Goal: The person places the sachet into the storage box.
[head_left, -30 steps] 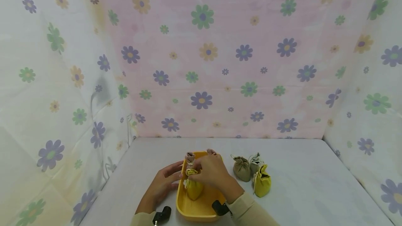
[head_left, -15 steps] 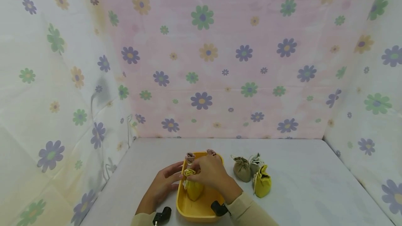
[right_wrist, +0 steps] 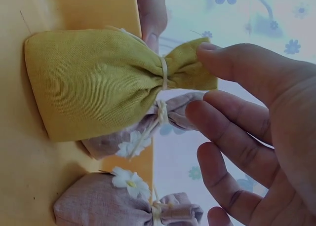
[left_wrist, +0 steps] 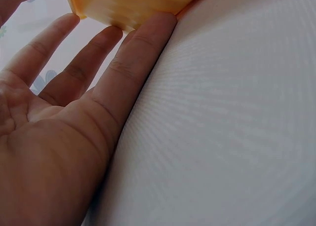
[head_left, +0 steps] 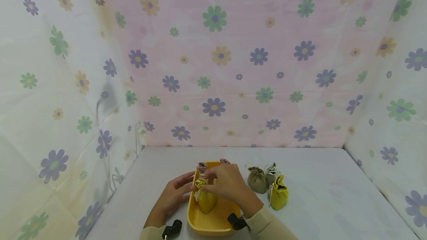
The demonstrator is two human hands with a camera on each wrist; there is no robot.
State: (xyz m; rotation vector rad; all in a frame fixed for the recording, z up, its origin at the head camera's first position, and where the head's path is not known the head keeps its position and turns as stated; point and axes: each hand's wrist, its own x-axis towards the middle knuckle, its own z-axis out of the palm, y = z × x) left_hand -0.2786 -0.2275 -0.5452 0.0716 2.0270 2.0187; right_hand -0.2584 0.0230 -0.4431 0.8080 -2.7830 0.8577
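A yellow tray (head_left: 213,222) sits on the table near me. An olive-yellow drawstring pouch (head_left: 205,200) (right_wrist: 98,83) stands inside it, and two pinkish flowered pouches (head_left: 201,166) (right_wrist: 123,206) stand at the tray's far end. My right hand (head_left: 213,181) (right_wrist: 217,88) hovers over the olive-yellow pouch with loosely spread fingers. One fingertip (right_wrist: 210,51) touches the pouch's gathered top. My left hand (head_left: 185,186) (left_wrist: 113,31) lies flat on the table, and its straight fingers (left_wrist: 133,53) rest against the outer left wall of the tray (left_wrist: 128,6).
Three more pouches stand right of the tray: an olive one (head_left: 257,179), a pale one (head_left: 271,171) and a yellow one (head_left: 278,194). Flowered cloth walls (head_left: 213,66) enclose the grey table (head_left: 327,195) on three sides.
My right wrist has swung slightly to the right. The pouch, the tray and my left hand have barely moved.
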